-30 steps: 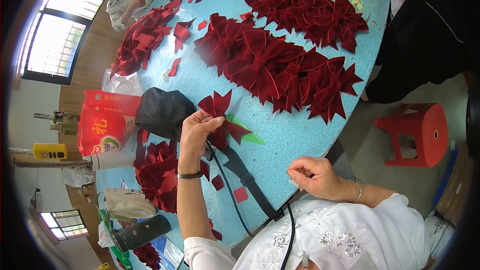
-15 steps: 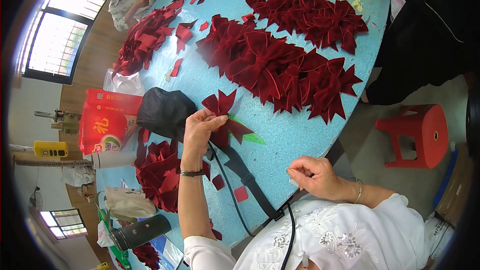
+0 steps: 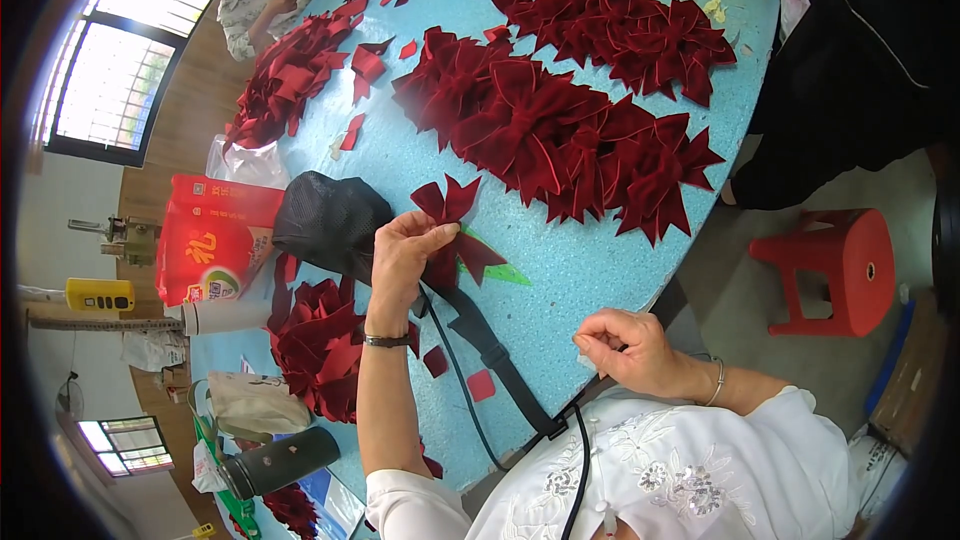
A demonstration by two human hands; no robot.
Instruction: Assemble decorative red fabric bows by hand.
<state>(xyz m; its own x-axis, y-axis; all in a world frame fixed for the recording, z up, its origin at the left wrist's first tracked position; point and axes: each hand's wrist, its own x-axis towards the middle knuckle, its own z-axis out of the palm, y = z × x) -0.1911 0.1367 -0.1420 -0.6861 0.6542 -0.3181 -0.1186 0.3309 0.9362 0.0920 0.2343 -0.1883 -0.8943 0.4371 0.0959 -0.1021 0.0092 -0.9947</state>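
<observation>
Pinched between thumb and fingers of my left hand point(image 3: 408, 252) is a dark red velvet bow point(image 3: 445, 202), held over the blue table point(image 3: 540, 310). A bright green pointed piece point(image 3: 505, 273) shows behind the bow's lower tails. My right hand point(image 3: 632, 352) is closed near the table's edge, thumb and fingertips together. A small pale bit shows at its fingertips, too small to name. Beyond my hands lies a long row of layered red bows point(image 3: 540, 130). Beside my left forearm is a heap of red velvet pieces point(image 3: 318, 350).
A black mesh bag point(image 3: 335, 220) with a strap, a red package point(image 3: 215, 240) and a dark green bottle point(image 3: 290, 462) are on the left. More red bows point(image 3: 620, 35) lie farther back. One person point(image 3: 255, 0) sits far left; another in black stands right, near a red stool point(image 3: 840, 270).
My left hand has shifted slightly to the right with the bow, whose upper loops tilt a little differently. My right hand has barely moved.
</observation>
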